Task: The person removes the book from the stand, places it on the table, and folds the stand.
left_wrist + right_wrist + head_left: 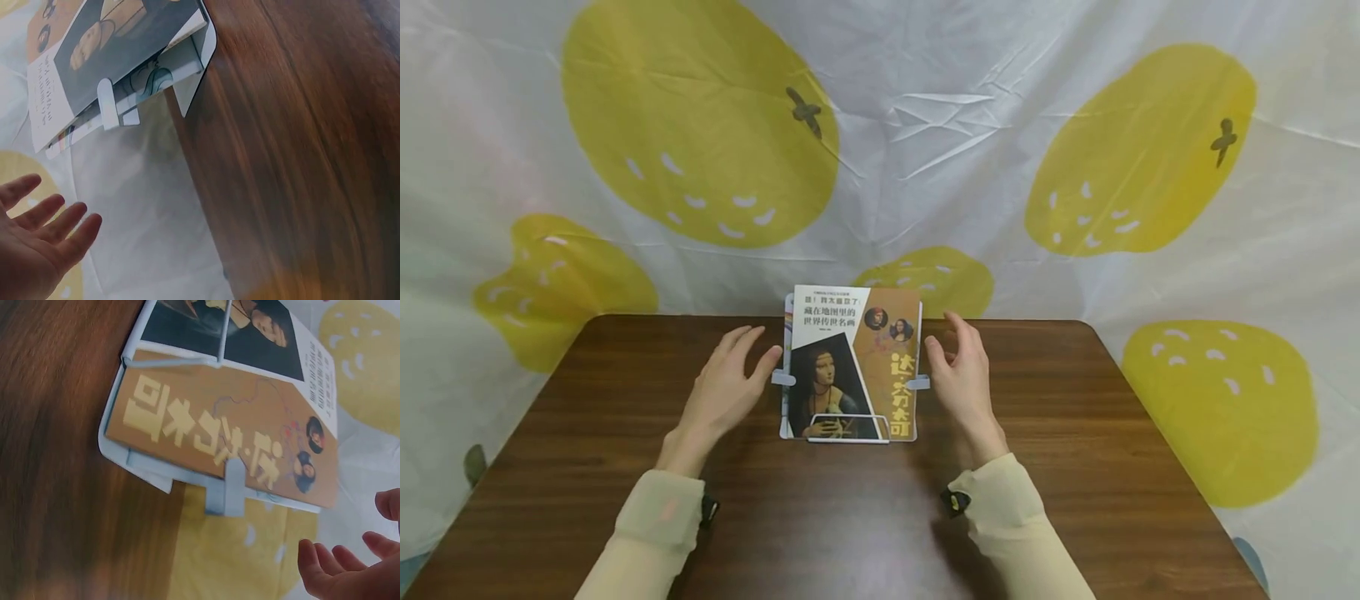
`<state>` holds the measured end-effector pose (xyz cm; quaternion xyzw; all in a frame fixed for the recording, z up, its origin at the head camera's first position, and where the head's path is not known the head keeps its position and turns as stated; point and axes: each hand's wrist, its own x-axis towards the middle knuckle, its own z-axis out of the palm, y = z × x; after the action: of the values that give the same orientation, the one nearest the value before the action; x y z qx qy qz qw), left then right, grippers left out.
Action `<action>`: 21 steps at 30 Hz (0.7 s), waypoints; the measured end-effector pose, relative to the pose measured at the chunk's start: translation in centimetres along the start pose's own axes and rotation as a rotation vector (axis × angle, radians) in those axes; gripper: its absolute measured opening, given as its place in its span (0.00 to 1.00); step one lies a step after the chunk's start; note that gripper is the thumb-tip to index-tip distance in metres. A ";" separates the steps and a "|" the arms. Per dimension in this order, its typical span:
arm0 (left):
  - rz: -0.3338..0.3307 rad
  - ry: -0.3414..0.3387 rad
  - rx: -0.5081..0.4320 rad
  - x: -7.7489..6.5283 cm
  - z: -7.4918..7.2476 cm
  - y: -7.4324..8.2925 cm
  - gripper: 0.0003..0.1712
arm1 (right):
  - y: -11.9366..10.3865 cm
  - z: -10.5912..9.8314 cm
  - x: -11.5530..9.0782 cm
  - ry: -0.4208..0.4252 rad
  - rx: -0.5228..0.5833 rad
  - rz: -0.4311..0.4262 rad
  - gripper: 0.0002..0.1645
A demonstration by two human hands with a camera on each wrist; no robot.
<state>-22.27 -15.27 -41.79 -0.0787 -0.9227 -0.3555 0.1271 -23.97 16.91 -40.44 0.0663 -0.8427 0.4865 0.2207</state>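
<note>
A book (838, 333) with a painted portrait and large yellow characters on its cover stands upright on a pale book stand (115, 450). Side clips (107, 103) and a wire bar along the bottom (850, 441) hold it in place. To the left of the book, my left hand (724, 385) hovers with spread, slightly bent fingers and touches nothing. My right hand (962, 379) is held likewise at the other side, apart from the book. Both wrist views show loosely bent fingers with nothing between them.
The brown wooden table (850, 517) extends around the stand. Behind its far edge hangs a white cloth (940, 183) printed with big yellow fruit. Each cuff has a small dark device (955, 502) near the wrist.
</note>
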 end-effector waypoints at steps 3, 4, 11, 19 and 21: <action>0.015 0.041 -0.036 0.5 0.5 0.0 0.39 | 0.2 0.6 0.2 0.018 0.035 0.022 0.27; 0.020 0.058 -0.048 0.7 0.6 0.0 0.38 | 0.4 0.7 0.4 0.026 0.047 0.029 0.27; 0.050 0.151 -0.129 1.9 1.9 0.3 0.25 | 1.3 1.9 1.1 0.085 0.077 0.106 0.20; 0.012 0.191 -0.206 3.2 3.1 1.1 0.14 | 1.8 3.5 1.9 0.097 0.124 0.195 0.15; -0.015 0.189 -0.232 3.5 3.4 1.2 0.13 | 1.7 3.7 2.0 0.105 0.118 0.197 0.15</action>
<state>-25.89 -11.88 -42.41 -0.0524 -0.8598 -0.4667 0.2007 -27.41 14.86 -42.51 -0.0295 -0.8024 0.5574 0.2112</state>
